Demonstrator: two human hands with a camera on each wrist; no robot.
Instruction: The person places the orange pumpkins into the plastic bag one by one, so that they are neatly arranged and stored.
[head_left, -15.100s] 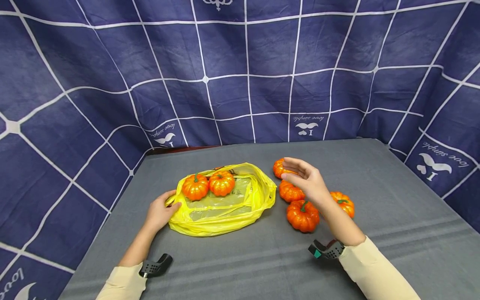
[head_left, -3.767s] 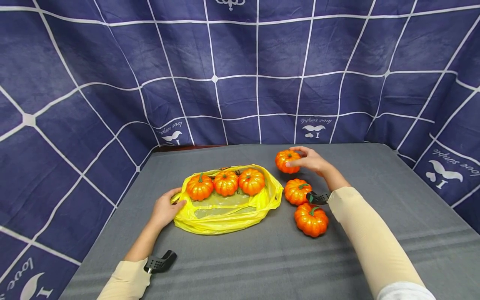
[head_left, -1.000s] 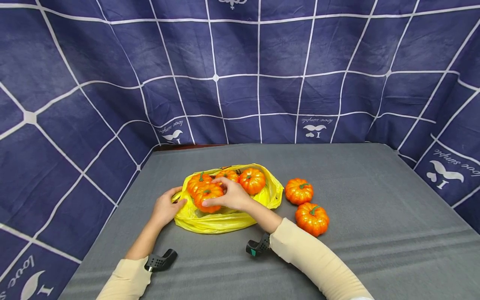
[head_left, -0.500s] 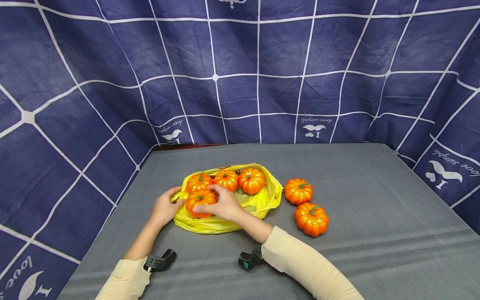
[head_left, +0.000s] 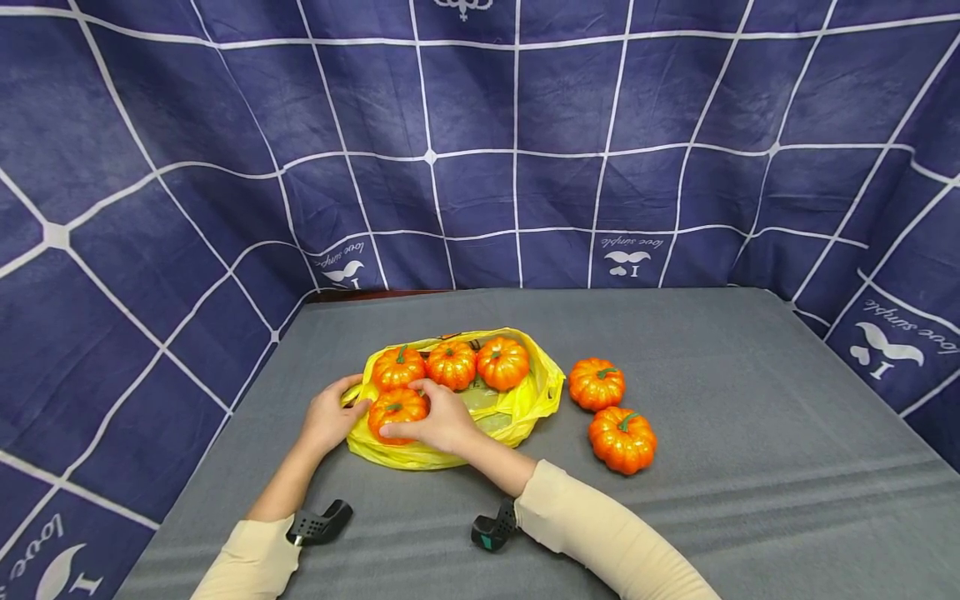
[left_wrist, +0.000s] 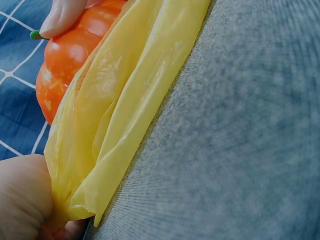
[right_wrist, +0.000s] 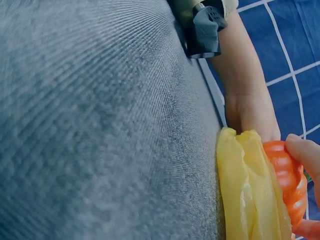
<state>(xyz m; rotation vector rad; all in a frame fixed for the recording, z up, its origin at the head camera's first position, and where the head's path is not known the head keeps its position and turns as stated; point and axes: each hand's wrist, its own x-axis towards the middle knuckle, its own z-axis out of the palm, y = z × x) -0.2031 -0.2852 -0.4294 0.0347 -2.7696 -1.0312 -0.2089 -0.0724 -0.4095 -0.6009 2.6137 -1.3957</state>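
Observation:
My right hand [head_left: 442,423] grips an orange mini pumpkin [head_left: 392,410], fingers at its far side and thumb at its near side. This pumpkin sits in the front left part of an open yellow plastic bag [head_left: 551,387]. Behind it, three more pumpkins stand in a row inside: left [head_left: 399,369], middle [head_left: 452,365] and right [head_left: 503,363]. At the bag's left end my left hand [head_left: 327,421] pinches the bunched plastic between thumb and fingers. In the left wrist view the bag wall [left_wrist: 120,100] covers the lower part of the held pumpkin [left_wrist: 65,60].
Two loose pumpkins lie right of the bag: one farther back [head_left: 596,384], one nearer [head_left: 622,440]. All rest on a grey cloth-covered table [head_left: 750,400]. A blue curtain with white lines [head_left: 555,192] surrounds the back and sides. Each wrist wears a black camera mount [head_left: 321,522].
Since 15 seconds ago, a third pumpkin has joined those in the bag. My right hand then carried the back loose pumpkin leftward and down into the bag's front left. My left hand stays put.

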